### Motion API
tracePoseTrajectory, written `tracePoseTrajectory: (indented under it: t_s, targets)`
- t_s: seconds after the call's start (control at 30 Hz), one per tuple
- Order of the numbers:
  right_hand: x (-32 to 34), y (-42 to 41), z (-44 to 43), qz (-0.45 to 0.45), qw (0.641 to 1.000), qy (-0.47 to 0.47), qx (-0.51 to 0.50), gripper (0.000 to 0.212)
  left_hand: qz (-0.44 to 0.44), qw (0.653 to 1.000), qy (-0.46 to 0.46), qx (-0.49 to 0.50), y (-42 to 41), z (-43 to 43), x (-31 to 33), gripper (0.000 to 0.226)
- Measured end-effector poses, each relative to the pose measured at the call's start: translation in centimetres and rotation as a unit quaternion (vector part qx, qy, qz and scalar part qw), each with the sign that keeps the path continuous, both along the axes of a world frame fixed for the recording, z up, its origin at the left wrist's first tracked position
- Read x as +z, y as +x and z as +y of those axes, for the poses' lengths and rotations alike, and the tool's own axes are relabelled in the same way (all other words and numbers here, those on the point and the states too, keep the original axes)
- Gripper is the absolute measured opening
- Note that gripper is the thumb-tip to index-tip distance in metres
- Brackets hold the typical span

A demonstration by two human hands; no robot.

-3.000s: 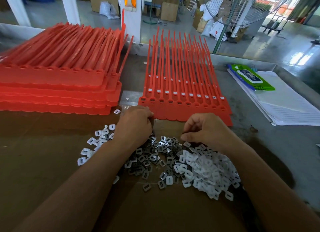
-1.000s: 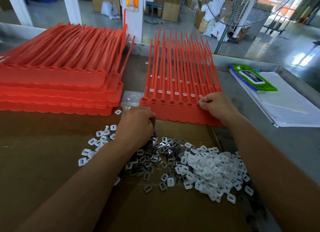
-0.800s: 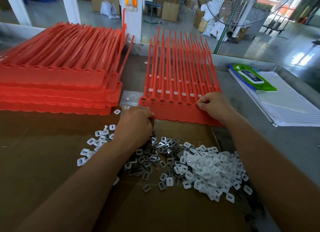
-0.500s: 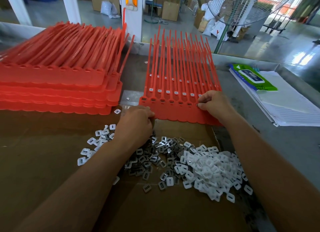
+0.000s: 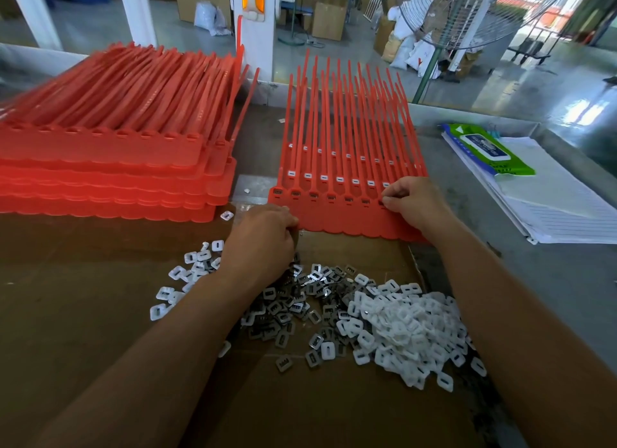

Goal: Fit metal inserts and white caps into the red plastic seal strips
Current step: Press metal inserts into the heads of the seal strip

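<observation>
The grey bench [image 5: 551,280] carries a brown cardboard sheet [image 5: 83,297] over its near left part; at the far left edge sits a tall stack of red seal strips [image 5: 110,167], tails pointing away. At the middle of the bench, its near edge overlapping the cardboard, lies the working sheet of seal strips [image 5: 347,217], on top of more of the same; a row of fitted caps [image 5: 339,179] shows white just beyond its row of head sockets. Along the right edge lies a pad of lined paper [image 5: 547,207] with a green wipes packet [image 5: 484,148] on its far end. On the cardboard, a heap of white caps [image 5: 410,327] lies near right, touching and partly mixed with a heap of metal inserts [image 5: 300,300] to its left.

Both forearms reach forward from the near edge. The left hand [image 5: 260,240] rests knuckles up at the near left corner of the working sheet, over the far end of the inserts; its fingers are curled under and hidden, so whether they hold anything cannot be told. The right hand [image 5: 414,200] lies on the right part of the working sheet, wrist low, fingers curled; thumb and forefinger pinch narrowly on a dark metal insert [image 5: 381,201] at the seventh socket from the left; the six sockets to its left each show an insert.
</observation>
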State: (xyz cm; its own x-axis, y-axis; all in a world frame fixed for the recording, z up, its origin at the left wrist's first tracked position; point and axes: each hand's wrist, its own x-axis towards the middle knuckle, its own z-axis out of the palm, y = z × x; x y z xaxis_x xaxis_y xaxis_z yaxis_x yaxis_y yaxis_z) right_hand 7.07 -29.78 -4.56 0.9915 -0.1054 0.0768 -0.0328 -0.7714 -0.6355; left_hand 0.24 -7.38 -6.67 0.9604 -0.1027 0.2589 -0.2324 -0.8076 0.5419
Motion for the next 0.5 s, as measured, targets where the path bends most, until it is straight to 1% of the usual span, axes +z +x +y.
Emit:
tracePoseTrajectory:
  t_s: [0.17, 0.23, 0.37, 0.43, 0.5]
  targets:
    - [0.1, -0.4, -0.3, 0.002, 1.000, 0.008, 0.011, 0.013, 0.000, 1.000, 0.001, -0.003, -0.1, 0.0, 0.0, 0.035]
    - [0.3, -0.9, -0.5, 0.003, 0.999, 0.029, 0.020, 0.010, -0.001, 1.000, 0.001, -0.004, -0.1, 0.0, 0.0, 0.034]
    - [1.2, -2.7, 0.0, -0.058, 0.997, 0.050, 0.027, 0.008, 0.001, 1.000, 0.002, -0.002, -0.1, 0.0, 0.0, 0.034]
    - [2.0, -3.9, 0.5, -0.060, 0.996, 0.039, 0.058, 0.007, -0.001, 1.000, 0.006, -0.002, 0.0, 0.0, 0.0, 0.034]
    - [2.7, -5.1, 1.1, -0.026, 0.993, 0.019, 0.114, 0.006, -0.006, 1.000, 0.012, -0.004, 0.0, 0.0, 0.0, 0.035]
